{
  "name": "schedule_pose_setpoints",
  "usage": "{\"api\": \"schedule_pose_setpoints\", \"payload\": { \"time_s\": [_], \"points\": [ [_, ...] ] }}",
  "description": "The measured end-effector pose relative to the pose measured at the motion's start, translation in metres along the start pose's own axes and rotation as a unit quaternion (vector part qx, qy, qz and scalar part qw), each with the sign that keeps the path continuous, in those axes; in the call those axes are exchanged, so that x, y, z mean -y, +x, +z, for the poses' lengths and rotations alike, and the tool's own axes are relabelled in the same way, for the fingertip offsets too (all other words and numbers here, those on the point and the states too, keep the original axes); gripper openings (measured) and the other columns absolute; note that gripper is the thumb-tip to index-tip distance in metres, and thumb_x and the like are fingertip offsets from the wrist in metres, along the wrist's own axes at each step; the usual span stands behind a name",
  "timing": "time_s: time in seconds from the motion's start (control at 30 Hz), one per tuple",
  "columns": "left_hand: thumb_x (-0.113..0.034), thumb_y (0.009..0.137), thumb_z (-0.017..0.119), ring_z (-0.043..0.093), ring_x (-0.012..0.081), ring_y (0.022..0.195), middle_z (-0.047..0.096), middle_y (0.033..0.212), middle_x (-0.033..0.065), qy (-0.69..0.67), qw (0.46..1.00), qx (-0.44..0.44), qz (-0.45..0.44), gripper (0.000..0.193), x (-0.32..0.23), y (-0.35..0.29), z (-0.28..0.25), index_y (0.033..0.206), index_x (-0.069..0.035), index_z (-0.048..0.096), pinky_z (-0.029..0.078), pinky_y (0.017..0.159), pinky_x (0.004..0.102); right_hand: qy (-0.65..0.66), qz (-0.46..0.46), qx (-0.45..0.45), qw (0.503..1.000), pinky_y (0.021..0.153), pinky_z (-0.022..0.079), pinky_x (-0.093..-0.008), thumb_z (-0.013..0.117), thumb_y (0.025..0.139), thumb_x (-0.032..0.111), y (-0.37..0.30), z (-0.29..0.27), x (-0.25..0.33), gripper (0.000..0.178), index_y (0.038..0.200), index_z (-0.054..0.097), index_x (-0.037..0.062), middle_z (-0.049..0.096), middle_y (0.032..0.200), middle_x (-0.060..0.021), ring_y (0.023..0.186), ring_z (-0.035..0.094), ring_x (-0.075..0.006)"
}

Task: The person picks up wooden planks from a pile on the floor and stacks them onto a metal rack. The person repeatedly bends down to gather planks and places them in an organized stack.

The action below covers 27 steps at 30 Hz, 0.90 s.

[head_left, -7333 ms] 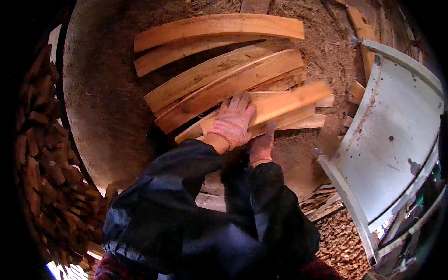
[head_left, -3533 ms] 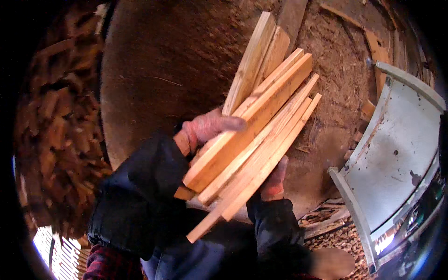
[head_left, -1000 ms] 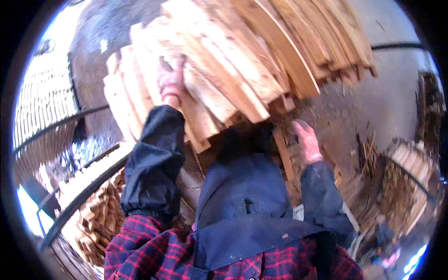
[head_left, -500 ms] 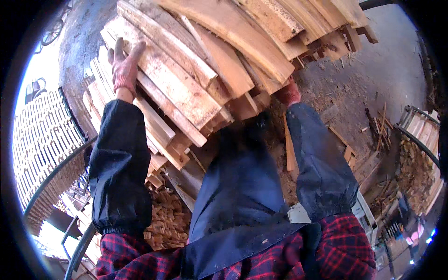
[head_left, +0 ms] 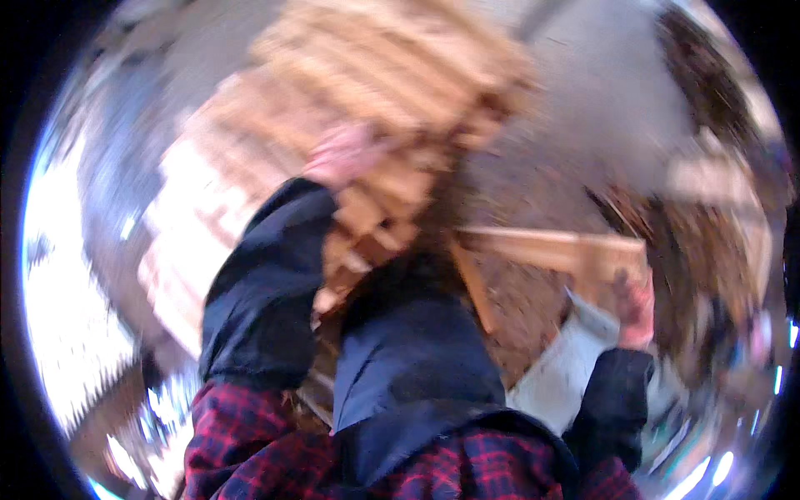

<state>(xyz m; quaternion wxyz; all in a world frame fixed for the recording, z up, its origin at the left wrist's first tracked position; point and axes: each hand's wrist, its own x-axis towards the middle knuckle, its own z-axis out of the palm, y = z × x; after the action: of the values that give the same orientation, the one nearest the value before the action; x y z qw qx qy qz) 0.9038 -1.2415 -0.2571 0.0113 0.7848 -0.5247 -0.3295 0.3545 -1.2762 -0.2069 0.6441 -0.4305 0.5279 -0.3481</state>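
Right hand (head_left: 635, 310): it is no longer resting at the near edge of the wood stack (head_left: 358, 71), as it was half a second ago. It is now hovering well apart from the stack, on the person's right, beside the end of a pale plank (head_left: 521, 246). Whether it is gripping that plank or only touching it cannot be told; blur is obscuring the fingers.

Left hand (head_left: 343, 154): it is now lying over the near ends of the stacked pieces, where earlier it was spreading over the outer side. Whether it is pressing flat or grasping a piece cannot be told.

The stack itself is standing ahead and to the left, its piece ends facing the person. A narrow strip (head_left: 473, 287) is showing just right of the apron (head_left: 408, 358), and a grey metal panel (head_left: 567, 358) is showing below the right hand.

Judgement: the two-handed contact with the stack is lapsing, leaving only the left hand attending to it.
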Motion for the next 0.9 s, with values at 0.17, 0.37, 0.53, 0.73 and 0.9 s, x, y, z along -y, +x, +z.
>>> {"api": "schedule_pose_setpoints", "payload": {
  "time_s": [0.17, 0.37, 0.53, 0.73, 0.9],
  "points": [
    [-0.046, 0.089, 0.060, 0.057, 0.0349, 0.112, 0.064, 0.115, 0.0185, -0.014, 0.995, -0.061, 0.081, 0.047, 0.023, -0.036, 0.034, 0.114, -0.007, 0.065, 0.045, 0.095, 0.0449, 0.117, -0.236, -0.022, 0.964, 0.090, 0.048, -0.0444, 0.071, 0.082, 0.023, -0.063, -0.002, 0.127, 0.044, 0.121, 0.055, 0.0103, 0.060, 0.116, -0.0074, 0.100, 0.061, -0.0210],
    [-0.026, 0.083, 0.072, 0.061, 0.0286, 0.101, 0.063, 0.110, 0.0168, -0.042, 0.960, 0.010, 0.278, 0.045, -0.025, -0.136, 0.079, 0.121, -0.005, 0.061, 0.049, 0.090, 0.0380, -0.341, -0.446, -0.047, 0.826, 0.075, 0.050, -0.0383, 0.058, 0.089, 0.021, 0.026, 0.164, 0.058, 0.015, 0.100, 0.063, 0.0116, 0.062, 0.092, -0.0094, 0.086, 0.061, -0.0238],
    [-0.024, 0.083, 0.072, 0.061, 0.0285, 0.107, 0.065, 0.116, 0.0153, -0.148, 0.947, 0.181, 0.220, 0.041, -0.098, -0.144, 0.110, 0.116, -0.001, 0.064, 0.047, 0.093, 0.0353, -0.067, 0.043, 0.183, 0.980, 0.087, 0.048, -0.0370, 0.061, 0.088, 0.037, -0.010, 0.163, 0.008, 0.042, 0.114, 0.064, 0.0045, 0.067, 0.107, -0.0124, 0.094, 0.062, -0.0257],
    [-0.015, 0.085, 0.066, 0.062, 0.0150, 0.094, 0.068, 0.101, 0.0092, -0.313, 0.928, 0.191, 0.062, 0.029, -0.179, -0.065, 0.115, 0.108, 0.003, 0.067, 0.049, 0.085, 0.0293, -0.020, 0.062, -0.032, 0.997, 0.095, 0.048, -0.0330, 0.064, 0.087, 0.041, -0.008, -0.036, -0.009, 0.052, 0.122, 0.063, 0.0023, 0.067, 0.116, -0.0126, 0.109, 0.062, -0.0220],
    [-0.017, 0.089, 0.063, 0.061, 0.0130, 0.092, 0.068, 0.098, 0.0053, -0.302, 0.935, 0.172, 0.070, 0.021, -0.314, -0.017, 0.060, 0.102, -0.001, 0.069, 0.047, 0.084, 0.0266, -0.111, -0.061, -0.149, 0.981, 0.097, 0.047, -0.0314, 0.068, 0.088, 0.028, 0.028, -0.128, 0.146, 0.043, 0.123, 0.063, 0.0051, 0.067, 0.119, -0.0070, 0.110, 0.060, -0.0153]
  ]
}}
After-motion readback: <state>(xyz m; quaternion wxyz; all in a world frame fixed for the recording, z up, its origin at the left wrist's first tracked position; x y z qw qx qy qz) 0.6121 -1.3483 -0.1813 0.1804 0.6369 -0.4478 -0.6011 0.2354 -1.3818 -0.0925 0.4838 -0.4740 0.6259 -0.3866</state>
